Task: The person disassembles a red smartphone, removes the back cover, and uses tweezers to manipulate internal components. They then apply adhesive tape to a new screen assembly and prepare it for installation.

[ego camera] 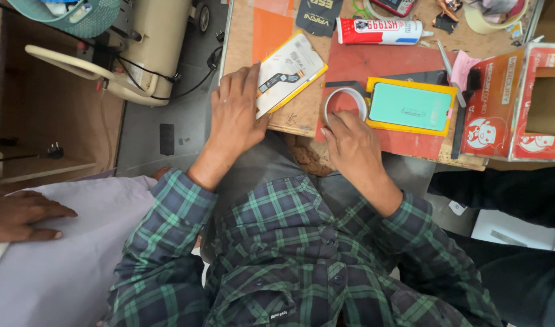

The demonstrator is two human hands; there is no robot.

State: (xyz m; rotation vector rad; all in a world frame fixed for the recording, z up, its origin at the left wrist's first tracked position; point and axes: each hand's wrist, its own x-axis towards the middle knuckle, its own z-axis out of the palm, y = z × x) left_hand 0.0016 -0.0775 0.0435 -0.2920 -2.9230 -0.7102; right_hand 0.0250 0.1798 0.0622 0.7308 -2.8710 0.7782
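Observation:
My left hand (235, 112) rests at the near edge of the wooden workbench (241, 36), its fingertips pressing on a white flat package with a yellow edge (288, 69). My right hand (350, 145) grips a grey roll of tape (344, 102) lying on a red mat (374, 63). Just right of the roll sits a phone screen with a mint-green face in a yellow frame (411, 106).
A white and red glue tube (380, 31) lies at the back of the bench. An open red cardboard box (520, 103) stands at the right. A cream sewing machine (147, 42) is at the left. Another person's hand (20, 215) rests on white cloth (65, 254).

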